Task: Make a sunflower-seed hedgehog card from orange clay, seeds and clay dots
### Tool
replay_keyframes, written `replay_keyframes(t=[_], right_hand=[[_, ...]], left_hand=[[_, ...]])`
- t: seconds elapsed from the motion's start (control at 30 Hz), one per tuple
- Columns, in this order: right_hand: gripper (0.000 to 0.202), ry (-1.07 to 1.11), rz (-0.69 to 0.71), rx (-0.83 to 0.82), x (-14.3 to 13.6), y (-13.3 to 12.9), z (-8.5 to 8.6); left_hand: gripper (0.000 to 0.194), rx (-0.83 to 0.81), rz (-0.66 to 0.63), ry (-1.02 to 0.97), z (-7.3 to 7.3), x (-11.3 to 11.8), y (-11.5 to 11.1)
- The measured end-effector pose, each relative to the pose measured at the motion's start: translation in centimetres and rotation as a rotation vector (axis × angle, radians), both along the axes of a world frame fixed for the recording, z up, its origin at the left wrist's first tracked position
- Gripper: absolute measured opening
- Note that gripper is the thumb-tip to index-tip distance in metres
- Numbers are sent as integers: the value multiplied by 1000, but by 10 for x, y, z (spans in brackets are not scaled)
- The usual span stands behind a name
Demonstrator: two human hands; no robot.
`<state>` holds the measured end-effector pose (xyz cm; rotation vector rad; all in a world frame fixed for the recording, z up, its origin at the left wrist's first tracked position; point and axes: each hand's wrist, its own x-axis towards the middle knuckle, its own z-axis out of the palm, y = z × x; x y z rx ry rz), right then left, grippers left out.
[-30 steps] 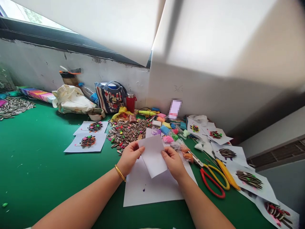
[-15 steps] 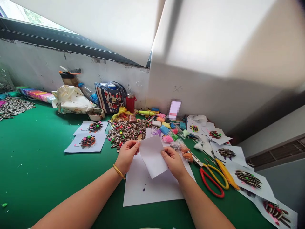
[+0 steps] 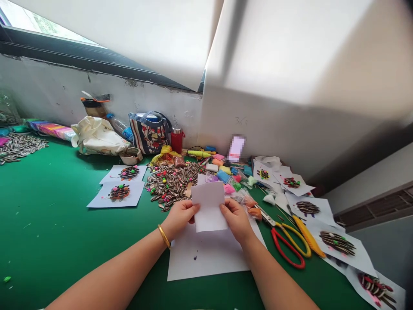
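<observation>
Between my two hands is a small piece of white paper [image 3: 210, 206], held up above the table. My left hand [image 3: 180, 217], with a gold bangle at the wrist, pinches its left edge. On the opposite edge, my right hand [image 3: 237, 217] grips with thumb and fingers. A larger white sheet [image 3: 213, 254] with a small dark mark lies beneath on the green table. Just beyond my left hand spreads a pile of striped sunflower seeds [image 3: 174, 181] mixed with small coloured balls. Packets of coloured clay [image 3: 223, 175] lie behind the paper.
Scissors with red and yellow handles [image 3: 287, 245] and a yellow utility knife [image 3: 308, 234] lie at right. Seed pictures on paper [image 3: 337, 243] line the right edge; two more seed pictures [image 3: 119, 193] lie at left. Bags [image 3: 150, 133] and a red bottle [image 3: 177, 140] stand along the wall.
The small paper has turned from a slant to nearly straight and come slightly lower. My left hand has shifted a little right and down with it; my right hand stays about where it was.
</observation>
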<state>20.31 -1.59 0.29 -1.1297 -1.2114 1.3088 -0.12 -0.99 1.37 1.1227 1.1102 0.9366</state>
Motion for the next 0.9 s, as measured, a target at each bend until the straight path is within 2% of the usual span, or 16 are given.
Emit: replay_keyframes(t=[0.17,0.27,0.47,0.77,0.9], right_hand=[[29,-16,75,-31,4,3,-3],[29,-67,46,9,4,5,-5],[31,-106,-42,84,3,3,-1],[27,-53,-32,144,1,2,-3],[26,-36,-38,158,-1,1,-3]], left_hand=[[35,22,45,43,-1,0,2],[36,54,69,38,0,1,0],[42,-20,-37,-91,4,3,-3],[37,51,93,30,2,0,2],[39,66,84,28,4,-1,-1]])
